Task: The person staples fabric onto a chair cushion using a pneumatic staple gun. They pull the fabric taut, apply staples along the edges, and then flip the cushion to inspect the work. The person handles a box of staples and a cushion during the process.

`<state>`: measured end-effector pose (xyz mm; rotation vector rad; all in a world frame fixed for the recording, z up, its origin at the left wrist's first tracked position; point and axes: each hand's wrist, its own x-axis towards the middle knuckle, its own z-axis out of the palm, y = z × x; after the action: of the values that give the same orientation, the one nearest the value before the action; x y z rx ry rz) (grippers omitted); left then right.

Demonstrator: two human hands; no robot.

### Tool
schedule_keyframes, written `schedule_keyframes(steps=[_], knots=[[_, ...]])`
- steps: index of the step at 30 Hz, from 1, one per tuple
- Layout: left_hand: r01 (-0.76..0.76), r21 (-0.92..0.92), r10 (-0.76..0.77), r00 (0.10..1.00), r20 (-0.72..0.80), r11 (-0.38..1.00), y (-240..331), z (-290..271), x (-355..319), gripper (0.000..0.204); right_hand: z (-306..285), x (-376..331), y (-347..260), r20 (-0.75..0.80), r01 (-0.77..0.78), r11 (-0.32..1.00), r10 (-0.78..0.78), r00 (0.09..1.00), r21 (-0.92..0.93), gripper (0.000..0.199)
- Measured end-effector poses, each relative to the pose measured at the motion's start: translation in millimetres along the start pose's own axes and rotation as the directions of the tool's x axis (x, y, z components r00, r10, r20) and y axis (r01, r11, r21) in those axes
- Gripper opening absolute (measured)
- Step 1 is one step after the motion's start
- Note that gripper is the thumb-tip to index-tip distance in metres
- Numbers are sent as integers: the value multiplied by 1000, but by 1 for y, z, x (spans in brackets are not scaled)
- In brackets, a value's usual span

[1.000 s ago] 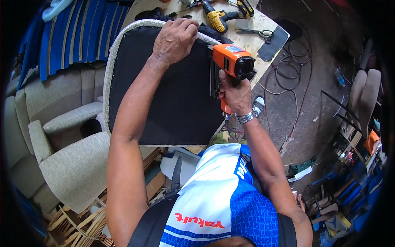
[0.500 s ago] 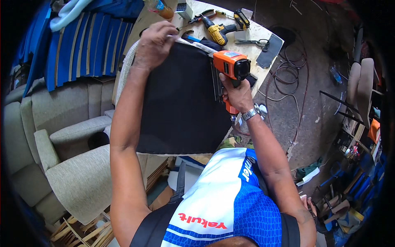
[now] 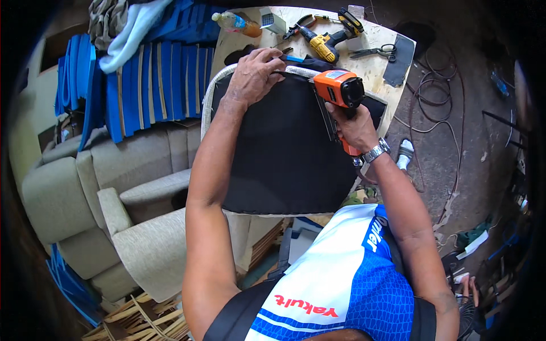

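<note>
A padded panel, like a chair seat, lies on the wooden table with black cloth over its upper face and light woven fabric along its rim. My left hand is at the far edge, its fingers curled closed over the fabric there. In my right hand I grip an orange pneumatic staple gun by its handle. The gun's nose is close to the far right edge of the panel; whether it touches cannot be seen.
Beyond the panel, the plywood table bears a yellow cordless drill, scissors, pliers and a bottle. A grey sofa and blue foam slabs stand at left. A hose coils on the floor at right.
The view has swung, so everything sits further right in the picture. My left hand has moved a little rightward and nearer along the panel's far edge. The staple gun stays near the same edge.
</note>
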<state>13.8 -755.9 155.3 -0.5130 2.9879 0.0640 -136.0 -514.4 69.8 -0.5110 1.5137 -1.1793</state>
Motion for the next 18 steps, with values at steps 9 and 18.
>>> schedule_keyframes(steps=[9,18], knots=[[-12,-55,13,1000,15,998,0,1,-1,12,-5,5,5,31,-21,1000,21,999,-11,50],[113,-172,-55,949,309,979,-7,-1,16,13,-6,4,5,29,-8,1000,8,1000,-17,54]])
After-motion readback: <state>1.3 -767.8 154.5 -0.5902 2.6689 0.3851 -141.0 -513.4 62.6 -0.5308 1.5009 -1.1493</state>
